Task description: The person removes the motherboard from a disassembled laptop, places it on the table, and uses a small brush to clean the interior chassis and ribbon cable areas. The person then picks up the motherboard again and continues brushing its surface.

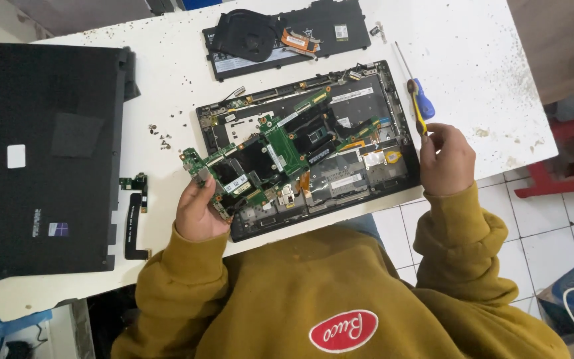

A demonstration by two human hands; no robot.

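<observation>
I judge board lift-out underway: left hand [197, 211] pinches green motherboard [270, 156] over laptop chassis [393, 133]; right hand [445, 159] pinches screwdriver [420, 105] near table's [473, 53] right edge. Next calls for clearing cables.

Green circuit board [270, 156], blue-yellow screwdriver [420, 101], black btm cover [41, 156], white table [473, 53]

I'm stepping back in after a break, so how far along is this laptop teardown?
Done: the bottom cover lies off to the left, and the battery and fan sit behind the chassis. In hand: the left hand lifts the green mainboard by its corner; the right hand holds a screwdriver. Left: the board still overlaps the chassis.
</observation>
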